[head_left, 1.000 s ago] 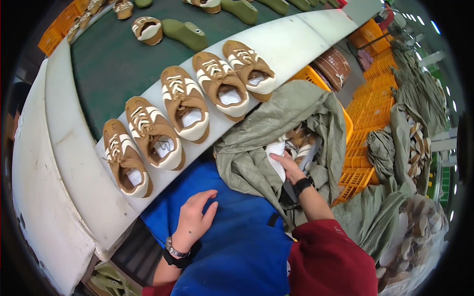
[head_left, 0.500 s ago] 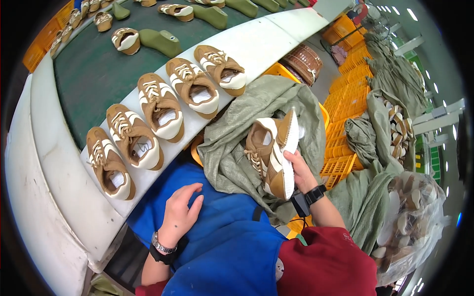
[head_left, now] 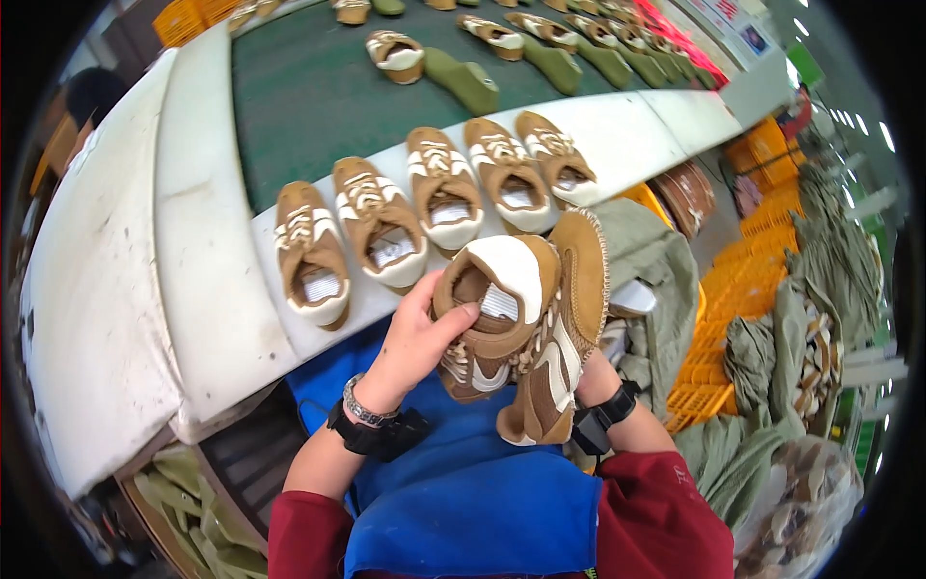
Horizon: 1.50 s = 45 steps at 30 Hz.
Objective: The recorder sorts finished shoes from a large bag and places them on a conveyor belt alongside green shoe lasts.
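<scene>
A pair of brown sneakers with white panels is held side by side over my lap. My left hand [head_left: 422, 333] is closed on the left sneaker [head_left: 514, 273], thumb at its collar opening and fingers along the side. That opening faces me, showing a striped insole. My right hand [head_left: 598, 378] grips the right sneaker [head_left: 562, 362] from its sole side, its fingers mostly hidden. This one stands toe up. Just beyond, a row of several matching sneakers [head_left: 445, 188] rests on the white ledge [head_left: 627, 125], heels toward me.
Past the ledge, a green belt [head_left: 299, 125] carries more sneakers and olive shoe lasts [head_left: 463, 82]. At right are a grey-green cloth [head_left: 661, 256] with shoes by it, orange crates [head_left: 702, 403] and a clear bag of shoes [head_left: 801, 507]. Another person [head_left: 94, 95] is at far left.
My right hand has brought the sneakers from over the cloth to in front of me. My left hand, empty before, now grips one. The view has turned, shifting the ledge rightward.
</scene>
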Each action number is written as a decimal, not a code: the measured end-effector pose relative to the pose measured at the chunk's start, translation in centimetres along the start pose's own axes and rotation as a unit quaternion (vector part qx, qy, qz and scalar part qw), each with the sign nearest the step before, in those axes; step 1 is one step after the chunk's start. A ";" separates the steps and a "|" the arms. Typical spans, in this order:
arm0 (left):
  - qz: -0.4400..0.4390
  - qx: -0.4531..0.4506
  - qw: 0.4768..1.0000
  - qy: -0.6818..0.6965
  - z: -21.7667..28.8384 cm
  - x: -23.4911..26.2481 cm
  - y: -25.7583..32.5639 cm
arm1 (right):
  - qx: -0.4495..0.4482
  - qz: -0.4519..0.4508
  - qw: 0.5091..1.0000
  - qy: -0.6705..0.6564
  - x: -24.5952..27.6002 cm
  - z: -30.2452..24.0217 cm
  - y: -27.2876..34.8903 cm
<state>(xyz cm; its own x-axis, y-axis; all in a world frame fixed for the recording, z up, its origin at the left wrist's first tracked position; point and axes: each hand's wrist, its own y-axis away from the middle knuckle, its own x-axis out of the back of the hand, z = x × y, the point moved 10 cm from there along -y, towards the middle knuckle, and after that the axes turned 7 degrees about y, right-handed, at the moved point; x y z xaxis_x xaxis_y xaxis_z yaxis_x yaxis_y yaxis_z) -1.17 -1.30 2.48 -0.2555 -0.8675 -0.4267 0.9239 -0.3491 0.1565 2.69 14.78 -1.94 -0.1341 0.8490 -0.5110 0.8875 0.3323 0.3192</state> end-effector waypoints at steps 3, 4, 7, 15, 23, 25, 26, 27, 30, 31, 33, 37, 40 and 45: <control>0.045 -0.068 0.996 -0.025 5.0 2.1 2.4 | -0.131 -0.073 0.989 -0.006 0.0 4.2 -0.8; 0.011 -0.187 0.973 -0.138 8.6 1.7 3.4 | -0.148 -0.106 0.983 -0.002 -1.3 4.8 -0.2; -0.031 -0.359 0.797 -0.485 15.7 -2.1 8.0 | -0.245 -0.131 0.961 0.002 -0.7 10.5 1.4; -0.017 -0.477 0.547 -0.688 15.2 -2.5 6.6 | -0.112 -0.115 0.986 0.039 -2.7 2.5 0.2; -0.089 -0.439 0.533 -0.718 13.1 -4.3 -5.1 | 0.357 0.205 0.746 0.524 -0.7 -20.2 -4.5; -0.065 -0.422 0.525 -0.736 10.9 -4.6 -7.5 | 0.344 0.161 0.661 0.648 -5.0 -19.7 -7.2; -0.039 -0.426 0.528 -0.733 10.2 -4.4 -8.2 | 0.377 0.088 0.605 0.696 -6.6 -18.3 -8.3; -0.014 -0.384 0.545 -0.745 9.1 -3.3 -9.4 | 0.358 0.050 0.582 0.729 -7.8 -16.8 -8.7; 0.061 -0.293 0.670 -0.679 10.3 -0.4 -9.2 | 0.322 -0.010 0.566 0.759 -7.9 -14.4 -9.1; 0.106 -0.280 0.692 -0.657 10.8 1.0 -8.6 | 0.320 -0.009 0.555 0.768 -7.7 -14.1 -9.0; 0.112 -0.276 0.741 -0.602 9.7 3.3 -7.6 | 0.344 0.025 0.600 0.721 -6.8 -14.6 -8.9; 0.117 -0.206 0.823 -0.516 6.6 5.7 -6.4 | 0.387 0.102 0.559 0.726 -5.6 -14.6 -9.2; 0.123 -0.225 0.806 -0.534 6.2 5.2 -5.7 | 0.355 0.106 0.600 0.709 -5.5 -14.8 -9.9; 0.149 -0.241 0.786 -0.550 6.0 4.7 -4.9 | 0.415 0.169 0.451 0.772 -8.5 -16.5 -6.9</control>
<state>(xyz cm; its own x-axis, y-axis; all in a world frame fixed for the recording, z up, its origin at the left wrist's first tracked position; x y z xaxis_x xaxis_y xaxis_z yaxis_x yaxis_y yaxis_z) -8.62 -5.75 5.07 0.1449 -0.7598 0.6338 0.9226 -0.1278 -0.3641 -9.60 12.09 13.37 0.4926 0.2816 0.8234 0.7454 0.3518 -0.5663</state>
